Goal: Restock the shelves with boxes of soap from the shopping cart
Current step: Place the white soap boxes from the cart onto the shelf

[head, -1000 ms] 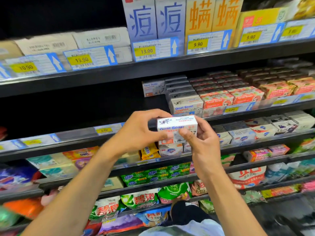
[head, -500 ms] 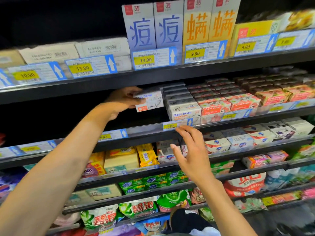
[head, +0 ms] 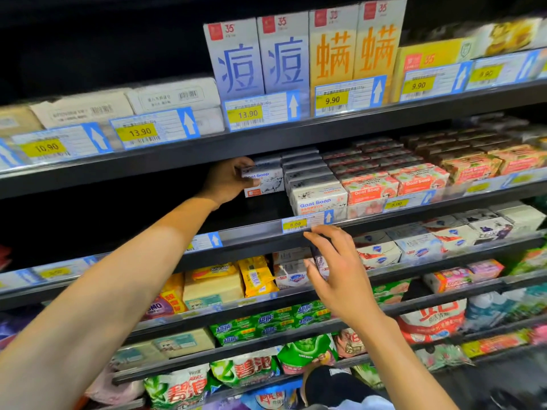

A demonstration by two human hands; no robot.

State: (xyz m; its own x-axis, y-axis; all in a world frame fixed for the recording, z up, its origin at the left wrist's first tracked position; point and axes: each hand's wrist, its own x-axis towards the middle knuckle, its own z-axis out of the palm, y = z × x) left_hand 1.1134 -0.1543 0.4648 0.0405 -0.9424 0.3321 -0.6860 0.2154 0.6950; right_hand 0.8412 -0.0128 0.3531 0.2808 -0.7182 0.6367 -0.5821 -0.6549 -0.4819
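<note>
Soap box (head: 265, 181), white and marked Goat Soap, is at the centre of the frame inside the middle shelf (head: 254, 235), just left of a row of like boxes (head: 318, 198). The left hand (head: 226, 182) grips its left end, fingers curled round it. The right hand (head: 337, 270), lower and right of centre, holds nothing; its fingers are loosely spread, with the fingertips near the shelf's front rail below the 8.00 price tag (head: 294, 224).

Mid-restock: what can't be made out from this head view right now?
Shopping cart: outside the head view's frame.
Goat Soap box: left end covered by the left hand, underside in shadow; set down or not unclear.
8.00 price tag: small print blurred.
</note>
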